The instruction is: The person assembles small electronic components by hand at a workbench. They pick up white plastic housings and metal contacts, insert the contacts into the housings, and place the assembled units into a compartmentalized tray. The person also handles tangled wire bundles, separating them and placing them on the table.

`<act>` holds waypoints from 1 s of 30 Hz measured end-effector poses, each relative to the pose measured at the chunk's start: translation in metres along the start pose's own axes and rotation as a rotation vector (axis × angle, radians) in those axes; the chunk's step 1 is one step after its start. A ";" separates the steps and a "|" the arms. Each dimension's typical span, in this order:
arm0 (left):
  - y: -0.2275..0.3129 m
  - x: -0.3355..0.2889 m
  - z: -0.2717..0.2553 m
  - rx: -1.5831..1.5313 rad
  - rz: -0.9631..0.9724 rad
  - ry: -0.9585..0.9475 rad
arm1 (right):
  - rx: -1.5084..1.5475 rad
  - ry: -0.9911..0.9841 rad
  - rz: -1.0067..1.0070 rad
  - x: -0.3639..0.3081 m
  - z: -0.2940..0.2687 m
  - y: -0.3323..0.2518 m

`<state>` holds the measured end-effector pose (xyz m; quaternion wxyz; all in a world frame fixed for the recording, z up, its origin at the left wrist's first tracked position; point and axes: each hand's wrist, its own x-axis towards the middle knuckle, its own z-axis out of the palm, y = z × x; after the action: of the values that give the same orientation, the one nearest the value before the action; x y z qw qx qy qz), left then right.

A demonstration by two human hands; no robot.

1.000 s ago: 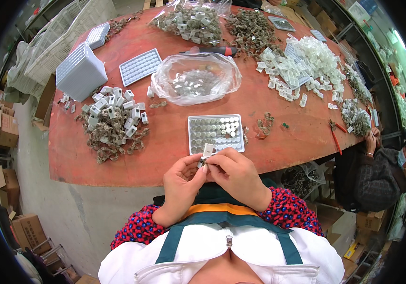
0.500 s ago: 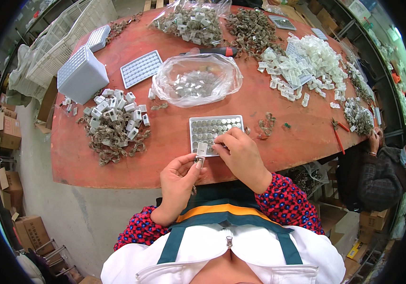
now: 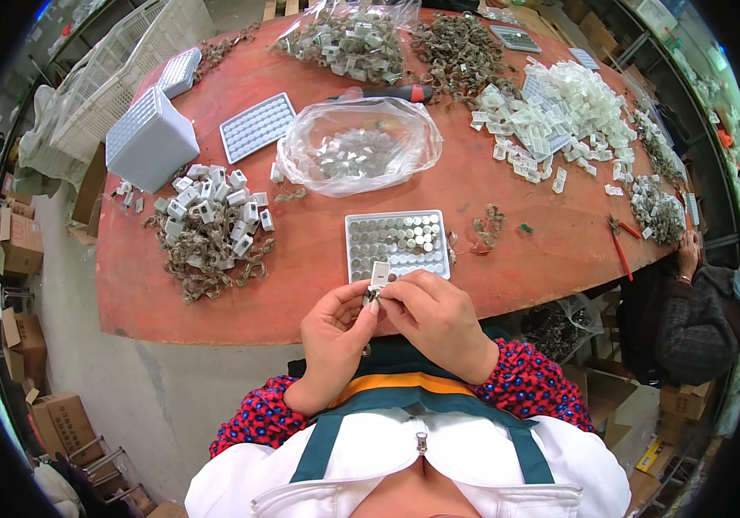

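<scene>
So there's this big red desk [image 3: 301,259], and by its left edge sits a pile of white plastic cases with tangled brownish cords [image 3: 212,211]. Near the middle of the desk's near edge there's a pale cupped tray [image 3: 413,260], long side roughly along that edge.

Right hand [image 3: 439,319] comes in from the right, fingertips bunched at the lower right of the piece in work; can't tell if they're pinching anything. Left hand [image 3: 334,335] has its thumb and fingers closed on that piece, a small white plastic case [image 3: 379,274], around its near end. The case is just this side of the tray's near edge, its far end overlapping it in view. Its long axis points away from the body, tipped a touch right. Both hands are right at it, left one carrying it.

Smallest stuff: silvery button-type discs [image 3: 422,235] in the tray cups, beyond the right fingertips.
</scene>
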<state>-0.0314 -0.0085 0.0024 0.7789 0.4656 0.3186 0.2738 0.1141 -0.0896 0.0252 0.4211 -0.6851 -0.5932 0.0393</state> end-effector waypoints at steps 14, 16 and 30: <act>0.005 0.005 0.003 0.012 -0.066 0.013 | 0.684 -0.029 0.582 0.014 -0.014 0.009; 0.008 0.006 0.004 0.006 -0.134 -0.009 | 0.702 -0.103 0.607 0.018 -0.013 0.013; 0.022 0.004 0.008 -0.069 -0.014 -0.220 | 0.081 0.059 -0.269 0.008 -0.029 0.009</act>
<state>-0.0253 -0.0008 0.0239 0.8267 0.4634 0.2249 0.2266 0.1395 -0.0976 0.0411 0.4671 -0.5826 -0.6650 -0.0135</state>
